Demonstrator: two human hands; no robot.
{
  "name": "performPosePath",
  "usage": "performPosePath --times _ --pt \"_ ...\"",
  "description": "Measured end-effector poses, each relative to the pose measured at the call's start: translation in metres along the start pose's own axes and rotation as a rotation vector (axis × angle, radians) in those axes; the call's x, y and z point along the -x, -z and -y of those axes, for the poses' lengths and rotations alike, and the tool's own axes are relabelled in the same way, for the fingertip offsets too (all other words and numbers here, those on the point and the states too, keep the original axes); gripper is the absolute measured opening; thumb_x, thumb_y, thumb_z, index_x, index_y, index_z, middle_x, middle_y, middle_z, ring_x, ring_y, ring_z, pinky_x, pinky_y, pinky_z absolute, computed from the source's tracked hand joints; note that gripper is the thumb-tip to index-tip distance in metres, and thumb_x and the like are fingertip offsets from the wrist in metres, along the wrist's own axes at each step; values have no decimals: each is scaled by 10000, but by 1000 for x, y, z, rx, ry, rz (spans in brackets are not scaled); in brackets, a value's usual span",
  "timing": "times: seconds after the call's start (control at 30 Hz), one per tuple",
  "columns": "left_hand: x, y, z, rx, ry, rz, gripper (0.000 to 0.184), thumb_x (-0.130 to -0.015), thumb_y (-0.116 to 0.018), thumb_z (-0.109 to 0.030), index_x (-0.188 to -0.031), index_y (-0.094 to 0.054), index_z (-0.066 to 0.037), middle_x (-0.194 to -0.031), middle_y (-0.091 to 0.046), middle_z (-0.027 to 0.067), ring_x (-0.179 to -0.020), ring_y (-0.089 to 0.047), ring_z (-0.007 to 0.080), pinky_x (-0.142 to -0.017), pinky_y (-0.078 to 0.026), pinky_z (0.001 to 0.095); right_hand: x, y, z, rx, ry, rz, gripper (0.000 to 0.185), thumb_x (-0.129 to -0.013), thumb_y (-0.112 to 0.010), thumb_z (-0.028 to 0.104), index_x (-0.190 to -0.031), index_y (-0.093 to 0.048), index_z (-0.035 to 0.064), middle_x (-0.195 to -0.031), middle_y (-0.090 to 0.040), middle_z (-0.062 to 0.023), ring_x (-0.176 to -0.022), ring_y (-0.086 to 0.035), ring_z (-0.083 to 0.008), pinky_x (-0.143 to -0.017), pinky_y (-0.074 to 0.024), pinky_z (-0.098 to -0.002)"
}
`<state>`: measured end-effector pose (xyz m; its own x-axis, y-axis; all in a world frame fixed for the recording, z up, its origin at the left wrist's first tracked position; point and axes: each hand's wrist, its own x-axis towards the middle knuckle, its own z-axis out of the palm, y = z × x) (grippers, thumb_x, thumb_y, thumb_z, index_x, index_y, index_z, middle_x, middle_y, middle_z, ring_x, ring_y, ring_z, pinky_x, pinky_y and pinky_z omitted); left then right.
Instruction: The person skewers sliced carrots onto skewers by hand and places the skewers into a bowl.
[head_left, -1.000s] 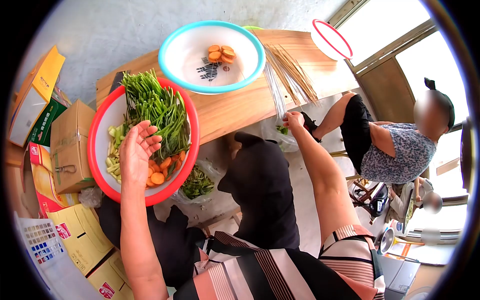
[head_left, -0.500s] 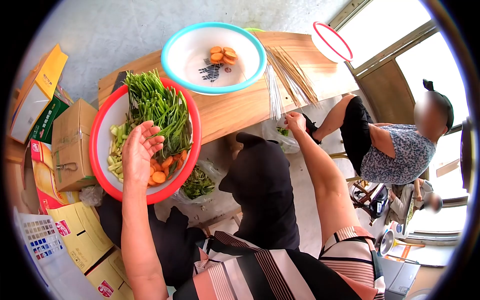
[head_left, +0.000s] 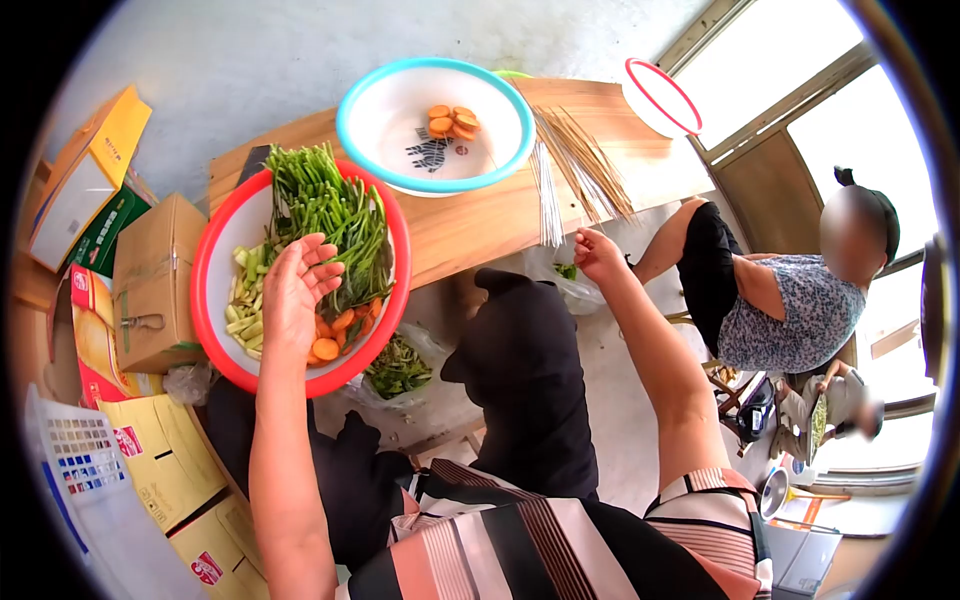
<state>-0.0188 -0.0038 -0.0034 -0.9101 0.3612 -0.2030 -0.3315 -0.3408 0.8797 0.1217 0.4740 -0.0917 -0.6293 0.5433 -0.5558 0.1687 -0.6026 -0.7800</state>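
My left hand (head_left: 302, 290), palm up with fingers loosely spread and nothing in it, hovers over a red-rimmed basin (head_left: 201, 300). That basin holds green stems (head_left: 335, 215), pale green cut pieces (head_left: 246, 300) and carrot slices (head_left: 326, 349). Beyond the table's near edge, my right hand (head_left: 597, 254) has thumb and fingertips pinched together; what is between them is too small to make out. Close to it are the ends of thin metal skewers (head_left: 547, 200), with bamboo skewers (head_left: 585, 165) beside them. A blue-rimmed basin (head_left: 380, 130) holds several carrot slices (head_left: 453, 122).
The wooden table (head_left: 480, 225) runs along the wall. A seated person (head_left: 795, 310) is at the right, with another person farther back. Cardboard boxes (head_left: 160, 285) and a white plastic basket (head_left: 85, 470) stand at the left. Bags of greens (head_left: 398, 365) lie below the table.
My right hand has drawn slightly back from the metal skewers' ends. The view has shifted a little, and my left hand stays over the red-rimmed basin.
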Motion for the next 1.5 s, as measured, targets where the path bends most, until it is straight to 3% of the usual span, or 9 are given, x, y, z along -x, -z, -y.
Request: performPosePath --times 0.3,0.53,0.73,0.83,0.97,1.17,1.3,1.37,1.5 --pt "4 0 0 -4 -9 148 361 -963 -483 -325 -1146 -570 -26 -979 -649 91 -695 -623 130 -623 -513 265 166 -128 28 135 190 407 43 -908 -539 109 -906 -539 67 -676 -585 -62 -502 -497 -124 -468 -391 -219" --pt "13 -10 -5 -12 88 282 465 -950 -512 -360 -1262 -480 -16 -1081 -617 138 -598 -565 94 -513 -460 215 225 -205 -69 576 37 784 88 -923 -525 151 -952 -527 68 -691 -638 -66 -476 -520 -96 -465 -387 -202" --pt "7 4 -2 -1 76 243 269 -958 -513 -290 -977 -584 -32 -715 -586 24 -480 -527 74 -425 -416 178 246 -232 -87 726 -64 893 182 -975 -466 210 -985 -523 37 -707 -648 -95 -470 -551 -97 -470 -386 -204" --pt "15 1 -14 -88 154 387 240 -964 -498 -268 -932 -582 -45 -648 -540 -3 -449 -493 61 -413 -394 171 215 -241 -81 801 214 749 261 -967 -479 245 -1079 -539 17 -860 -665 -75 -533 -567 -88 -526 -422 -220" --pt "23 -5 -9 -299 304 592 238 -952 -516 -238 -889 -602 -25 -620 -560 25 -424 -511 69 -393 -405 178 191 -265 -64 574 264 752 289 -958 -495 234 -1103 -540 -11 -957 -651 -60 -596 -566 -74 -528 -409 -203" --pt "24 4 -6 -248 379 649 240 -947 -523 -222 -929 -619 -3 -678 -601 58 -517 -605 111 -440 -460 198 159 -276 -92 250 -6 861 191 -962 -494 212 -986 -568 38 -776 -622 -52 -507 -507 -102 -452 -402 -215" --pt "9 33 -11 -764 141 225 204 -911 -560 -197 -897 -627 -5 -705 -617 47 -595 -641 134 -506 -487 256 145 -272 -80 110 1 822 158 -946 -490 162 -969 -581 35 -634 -581 -42 -431 -439 -104 -430 -354 -204" --pt "8 49 -5 -1393 -152 97 149 -837 -622 -163 -844 -644 -15 -675 -622 85 -644 -651 194 -580 -491 332 144 -270 -77 123 34 851 181 -962 -463 175 -1022 -575 47 -631 -551 -15 -449 -393 -71 -449 -323 -182" --pt "10 65 14 -1561 -251 88 118 -766 -660 -143 -813 -656 -35 -689 -635 118 -713 -645 260 -657 -480 378 151 -267 -70 145 -13 871 167 -954 -484 164 -991 -579 31 -643 -573 -36 -492 -456 -79 -455 -358 -194"
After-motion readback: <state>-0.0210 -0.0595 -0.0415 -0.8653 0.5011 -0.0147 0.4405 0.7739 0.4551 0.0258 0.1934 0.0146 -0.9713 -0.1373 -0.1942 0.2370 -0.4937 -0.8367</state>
